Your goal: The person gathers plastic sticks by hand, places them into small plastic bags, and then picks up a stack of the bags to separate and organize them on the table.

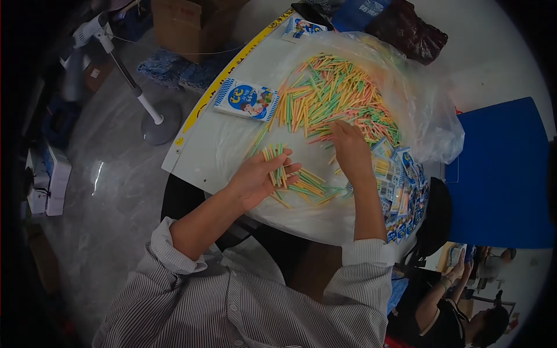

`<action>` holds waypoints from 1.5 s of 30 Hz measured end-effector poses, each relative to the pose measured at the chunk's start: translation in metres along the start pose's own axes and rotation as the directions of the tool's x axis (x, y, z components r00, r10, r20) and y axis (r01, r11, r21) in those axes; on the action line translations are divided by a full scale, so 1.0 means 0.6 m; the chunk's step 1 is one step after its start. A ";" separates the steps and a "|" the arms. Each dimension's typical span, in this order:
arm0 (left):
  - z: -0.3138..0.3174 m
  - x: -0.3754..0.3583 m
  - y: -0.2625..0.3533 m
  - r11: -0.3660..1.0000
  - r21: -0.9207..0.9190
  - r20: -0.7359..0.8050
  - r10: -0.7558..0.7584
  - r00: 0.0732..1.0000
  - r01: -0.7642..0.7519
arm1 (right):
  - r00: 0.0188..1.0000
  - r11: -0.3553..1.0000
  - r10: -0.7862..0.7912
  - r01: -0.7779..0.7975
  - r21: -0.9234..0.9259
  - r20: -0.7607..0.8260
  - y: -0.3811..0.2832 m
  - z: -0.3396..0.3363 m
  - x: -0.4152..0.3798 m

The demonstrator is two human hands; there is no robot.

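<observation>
A small bundle of sticks (pixel 278 168) is held in the left hand (pixel 250 181), near the middle of the frame; it is pressed by the thumb against the half-curled fingers (pixel 293 167). The sticks are thin, straight and pastel, and pale yellow and green are mostly seen among them. More are spread in a large pile of sticks (pixel 331 93) at the upper centre, where orange and pink are mixed in and many directions are taken. Loose sticks (pixel 307 184) are scattered below, just right of the bundle, on the pale tabletop (pixel 200 159).

The lower edge of the pile is reached by the right hand (pixel 353 153), right of centre. Its fingers are bunched together, but whether a stick is gripped cannot be told, as the tips are partly hidden by the hand itself. Part of the bundle is covered by the left thumb. The pile's right edge is blurred by a crumpled clear plastic bag (pixel 432 124). At the lower right, stacked packets (pixel 403 185) are partly hidden by the right forearm, and their small print is too fine to be read.
</observation>
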State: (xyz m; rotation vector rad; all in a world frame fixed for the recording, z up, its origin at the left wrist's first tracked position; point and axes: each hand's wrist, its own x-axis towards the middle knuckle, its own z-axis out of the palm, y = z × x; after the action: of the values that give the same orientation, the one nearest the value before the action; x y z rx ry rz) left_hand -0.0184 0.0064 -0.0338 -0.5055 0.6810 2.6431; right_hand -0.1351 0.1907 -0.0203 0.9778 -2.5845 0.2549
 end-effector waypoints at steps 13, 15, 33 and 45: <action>0.000 -0.001 0.009 0.999 -0.012 0.012 0.050 0.999 -0.050 | 0.983 0.960 0.075 -0.117 0.256 0.169 0.011 -0.015 0.024; -0.001 0.003 0.010 0.999 -0.012 0.011 0.048 0.999 -0.048 | 0.945 0.873 0.218 -0.300 0.385 0.242 0.000 -0.026 0.025; 0.017 0.059 -0.010 0.989 -0.103 0.058 0.109 0.992 -0.102 | 0.857 0.525 0.360 -0.512 0.680 0.368 -0.110 -0.013 -0.011; 0.028 0.065 -0.015 0.972 -0.191 0.021 0.145 0.989 -0.139 | 0.946 0.811 0.322 -0.289 0.509 0.023 -0.128 -0.019 -0.003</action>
State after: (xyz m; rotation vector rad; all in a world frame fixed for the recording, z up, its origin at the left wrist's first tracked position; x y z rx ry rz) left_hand -0.0529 0.0326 -0.0400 -0.4766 0.4730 2.8620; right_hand -0.0794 0.1381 -0.0073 0.6726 -2.6555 1.0847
